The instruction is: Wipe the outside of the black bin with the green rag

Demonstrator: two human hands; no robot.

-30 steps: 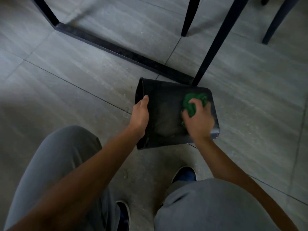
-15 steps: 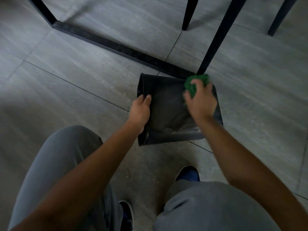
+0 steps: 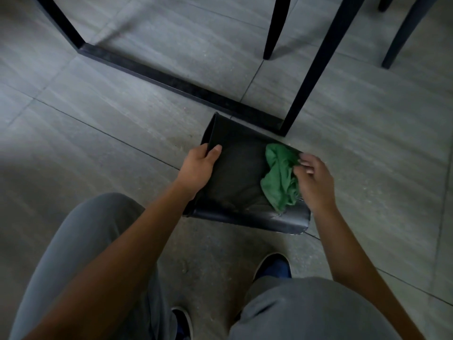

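Note:
The black bin (image 3: 235, 177) lies on its side on the grey floor in front of my knees, one flat wall facing up. My left hand (image 3: 199, 168) grips the bin's left edge, thumb on the upper wall. The green rag (image 3: 279, 177) lies loosely spread over the right part of that wall. My right hand (image 3: 315, 182) is at the rag's right side, fingers curled and pinching its edge.
A black table frame bar (image 3: 171, 82) runs diagonally on the floor just behind the bin, with an upright leg (image 3: 316, 62) at its right end. Chair legs (image 3: 273, 28) stand farther back. My shoes (image 3: 274, 266) and grey trousers fill the near floor.
The rag was bunched under my right hand near the bin's far right corner; now it lies spread out on the wall, and my right hand has shifted right and nearer, holding only its edge.

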